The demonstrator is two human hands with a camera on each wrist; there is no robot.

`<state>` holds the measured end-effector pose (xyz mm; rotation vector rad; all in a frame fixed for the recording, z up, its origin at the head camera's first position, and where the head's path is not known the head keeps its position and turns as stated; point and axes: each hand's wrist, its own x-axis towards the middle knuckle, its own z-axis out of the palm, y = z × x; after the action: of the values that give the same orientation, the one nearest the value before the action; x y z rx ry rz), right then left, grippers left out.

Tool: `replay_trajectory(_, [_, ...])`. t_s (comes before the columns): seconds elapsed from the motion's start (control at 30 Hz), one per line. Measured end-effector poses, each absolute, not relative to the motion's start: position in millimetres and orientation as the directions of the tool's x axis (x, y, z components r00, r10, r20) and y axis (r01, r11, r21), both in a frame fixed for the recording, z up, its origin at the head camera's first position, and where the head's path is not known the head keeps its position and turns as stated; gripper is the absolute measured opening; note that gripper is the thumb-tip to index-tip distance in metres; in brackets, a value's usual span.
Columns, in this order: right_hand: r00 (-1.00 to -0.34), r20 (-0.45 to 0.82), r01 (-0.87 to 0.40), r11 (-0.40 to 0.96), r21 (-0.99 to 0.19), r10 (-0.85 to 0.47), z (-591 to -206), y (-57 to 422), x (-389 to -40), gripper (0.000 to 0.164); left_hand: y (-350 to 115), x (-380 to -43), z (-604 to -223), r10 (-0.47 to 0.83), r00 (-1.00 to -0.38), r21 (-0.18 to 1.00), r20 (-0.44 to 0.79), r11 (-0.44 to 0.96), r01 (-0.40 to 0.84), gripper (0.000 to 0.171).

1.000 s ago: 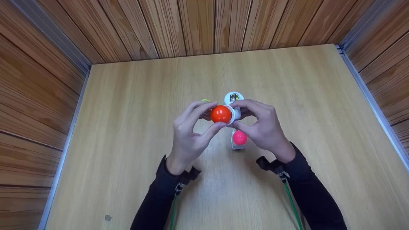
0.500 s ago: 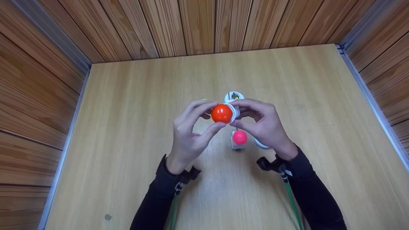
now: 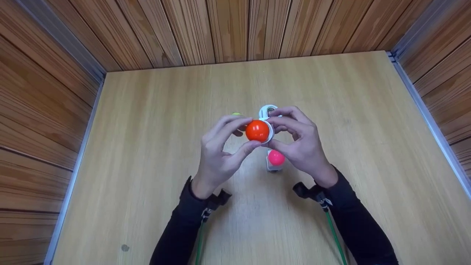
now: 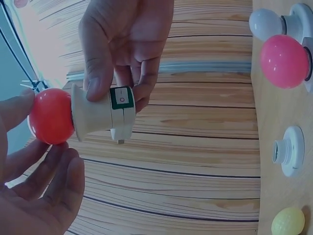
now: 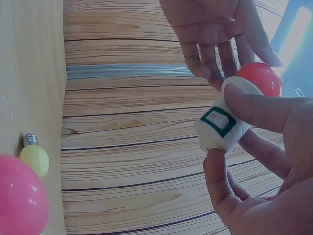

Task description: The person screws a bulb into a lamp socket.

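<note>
In the head view, my left hand (image 3: 222, 147) pinches a glossy red light bulb (image 3: 257, 130) between thumb and fingers. The bulb sits in a white lamp socket (image 4: 95, 115), which my right hand (image 3: 303, 141) grips from the other side. A rocker switch (image 5: 216, 119) framed in green shows on the socket's side in both wrist views. Bulb and socket are held up over the table, lying roughly sideways. The right thumb (image 5: 259, 105) presses near the socket's flared rim. In the head view, the right fingers hide most of the socket body.
Below the hands stands a pink bulb (image 3: 276, 158) in a white holder. Behind them is a round white lamp base (image 3: 264, 111) with an open socket. A yellow bulb (image 5: 35, 160) with a screw cap lies on the table (image 3: 165, 110). A white bulb (image 4: 265, 24) appears beside the pink one.
My right hand's fingers have shifted around the socket, and its wrist swung slightly outward and back. Bulb and socket have drifted a little to the right; the left hand keeps its pinch.
</note>
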<state>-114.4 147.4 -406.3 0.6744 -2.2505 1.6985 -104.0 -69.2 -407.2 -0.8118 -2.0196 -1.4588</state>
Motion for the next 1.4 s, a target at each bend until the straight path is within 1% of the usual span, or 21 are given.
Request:
replay_trajectory(0.17, [-0.887, 0.418, -0.452, 0.19, -0.872, -0.196, -413, 146, -113, 0.047, -73, -106, -409, 0.178, -0.7, 0.66, 0.692, 0.235, 0.713, 0.042])
replay_trajectory(0.43, [-0.92, 0.349, -0.379, 0.181, -0.907, -0.177, -417, 147, -112, 0.047, -82, -111, -413, 0.133, -0.703, 0.673, 0.698, 0.213, 0.709, 0.029])
replay_trajectory(0.53, [-0.925, 0.337, -0.367, 0.184, -0.912, -0.174, -418, 148, -111, 0.046, -85, -114, -416, 0.127, -0.715, 0.684, 0.687, 0.216, 0.696, 0.025])
replay_trajectory(0.6, [-0.923, 0.341, -0.372, 0.186, -0.909, -0.179, -419, 147, -111, 0.045, -88, -118, -419, 0.122, -0.734, 0.701, 0.668, 0.228, 0.676, 0.023])
replay_trajectory(0.77, [-0.914, 0.35, -0.388, 0.192, -0.902, -0.204, -422, 143, -107, 0.042, -95, -133, -431, 0.122, -0.813, 0.765, 0.569, 0.283, 0.578, 0.021])
replay_trajectory(0.93, [-0.917, 0.316, -0.37, 0.223, -0.902, -0.245, -427, 136, -99, 0.045, -103, -150, -444, 0.171, -0.878, 0.793, 0.447, 0.379, 0.477, 0.023])
replay_trajectory(1.07, [-0.922, 0.275, -0.347, 0.263, -0.9, -0.274, -432, 127, -89, 0.047, -110, -161, -454, 0.216, -0.898, 0.766, 0.383, 0.469, 0.439, 0.023])
replay_trajectory(1.2, [-0.926, 0.219, -0.31, 0.286, -0.907, -0.307, -441, 117, -78, 0.046, -114, -171, -461, 0.259, -0.912, 0.752, 0.318, 0.517, 0.409, 0.024])
replay_trajectory(1.4, [-0.938, 0.081, -0.207, 0.358, -0.91, -0.336, -466, 104, -65, 0.047, -115, -185, -471, 0.302, -0.932, 0.739, 0.199, 0.579, 0.346, 0.026])
